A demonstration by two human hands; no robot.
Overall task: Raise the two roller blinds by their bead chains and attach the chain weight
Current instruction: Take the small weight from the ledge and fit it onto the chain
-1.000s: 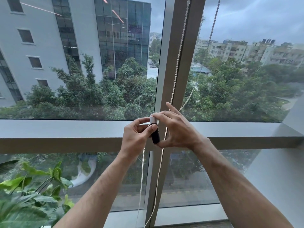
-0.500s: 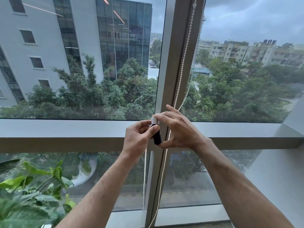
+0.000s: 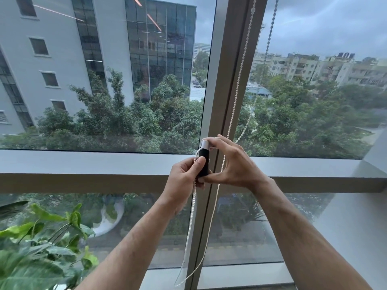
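A black chain weight with a white cap stands upright in front of the window mullion. My left hand pinches its left side together with a strand of the white bead chain. My right hand holds the weight from the right, index finger on the cap and thumb under the base. The chain runs down from the top of the frame, passes behind my right hand and loops near the floor. A second, darker bead chain hangs at the upper right. No blind fabric is in view.
A grey horizontal window rail crosses the view at hand height. A leafy green plant fills the lower left corner. A grey wall closes the right side. Buildings and trees lie outside the glass.
Both hands stay on the weight. The weight now stands a little higher between them, and my left thumb sits lower on its side. The view has shifted slightly.
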